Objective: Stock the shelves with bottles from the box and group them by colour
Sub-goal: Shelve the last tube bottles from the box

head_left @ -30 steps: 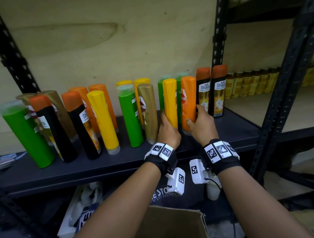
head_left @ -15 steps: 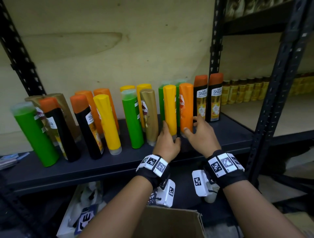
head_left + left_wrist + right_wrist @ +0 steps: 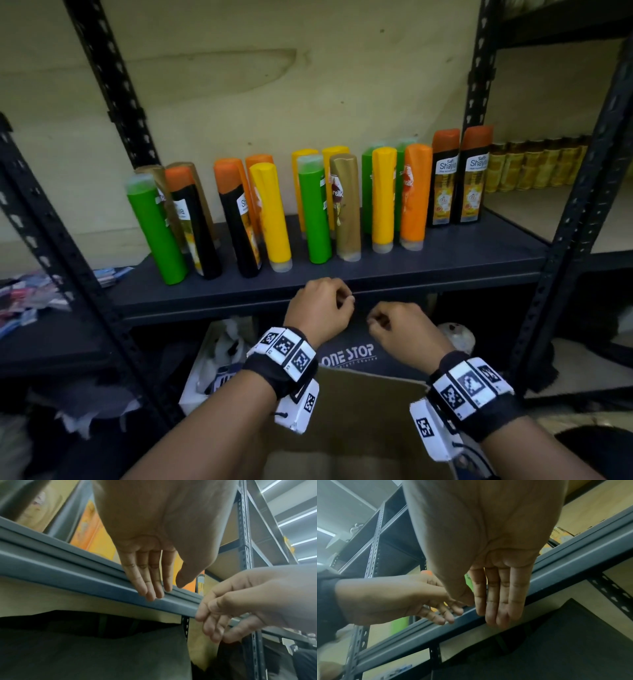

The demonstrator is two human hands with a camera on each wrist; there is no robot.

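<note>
Head view shows both hands empty at the frame's lower centre, in front of the dark metal shelf (image 3: 445, 270): left hand (image 3: 320, 306) and right hand (image 3: 404, 332), fingers loosely relaxed, holding nothing. Green, orange, yellow, gold and black plastic bottles (image 3: 383, 198) stand mixed across mid-frame. Brown cardboard box (image 3: 359, 421) sits at bottom centre.
</note>
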